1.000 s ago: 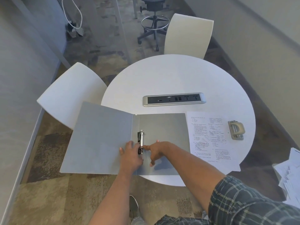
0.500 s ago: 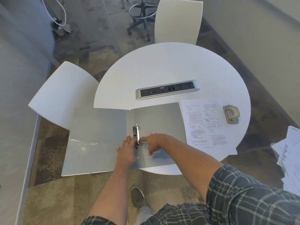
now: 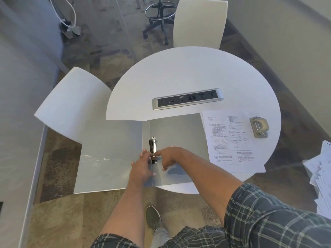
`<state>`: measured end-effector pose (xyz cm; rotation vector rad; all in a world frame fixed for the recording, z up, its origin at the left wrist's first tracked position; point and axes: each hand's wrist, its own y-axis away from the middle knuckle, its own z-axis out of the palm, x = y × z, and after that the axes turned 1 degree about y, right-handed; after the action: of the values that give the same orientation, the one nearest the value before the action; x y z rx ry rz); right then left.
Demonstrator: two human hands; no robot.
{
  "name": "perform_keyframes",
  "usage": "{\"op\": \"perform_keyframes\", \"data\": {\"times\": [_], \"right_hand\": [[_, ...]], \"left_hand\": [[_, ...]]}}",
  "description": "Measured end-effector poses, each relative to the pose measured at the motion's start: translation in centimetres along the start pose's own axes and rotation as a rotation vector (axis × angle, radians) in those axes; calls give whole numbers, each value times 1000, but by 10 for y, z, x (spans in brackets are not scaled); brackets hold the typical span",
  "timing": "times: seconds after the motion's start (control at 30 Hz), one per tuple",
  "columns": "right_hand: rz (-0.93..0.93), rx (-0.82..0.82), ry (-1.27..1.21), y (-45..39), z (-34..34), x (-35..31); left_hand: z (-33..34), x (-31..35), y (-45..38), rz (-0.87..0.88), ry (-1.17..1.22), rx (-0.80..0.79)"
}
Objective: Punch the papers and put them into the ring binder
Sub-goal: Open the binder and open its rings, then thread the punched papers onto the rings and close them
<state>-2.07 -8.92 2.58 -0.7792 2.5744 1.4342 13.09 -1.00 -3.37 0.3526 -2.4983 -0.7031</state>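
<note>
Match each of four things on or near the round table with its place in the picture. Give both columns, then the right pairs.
Things:
1. hole punch
2. printed paper
3. ring binder
4. power strip

Places:
A. lying open at the near edge of the table, its left cover hanging past the edge
B. set into the middle of the tabletop
C. on the table at the far right, just right of the printed sheet
D. flat on the table between the binder and the punch

Pairs: 1-C, 2-D, 3-A, 4-B
</note>
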Motion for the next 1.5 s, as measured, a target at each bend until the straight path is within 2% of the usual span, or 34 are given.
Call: {"op": "perform_keyframes", "data": {"times": [0.33,0.87,1.17,1.3,1.4,1.5], "right_hand": [[-21,69,-54,-7,2,3],[-39,81,-92,-10,5,13],[-1,141,-54,-17,19,24],[-18,166,27,-14,31,40],[-64,221,-45,-1,43,66],[-32,374,-185,21,51,97]], "left_hand": [[-6,3,3,-45,108,-17],[-3,2,9,-44,178,56],[4,3,3,-11,34,47],[12,20,11,2,-190,61],[25,37,23,81,-209,153],[40,59,33,210,-209,230]]}}
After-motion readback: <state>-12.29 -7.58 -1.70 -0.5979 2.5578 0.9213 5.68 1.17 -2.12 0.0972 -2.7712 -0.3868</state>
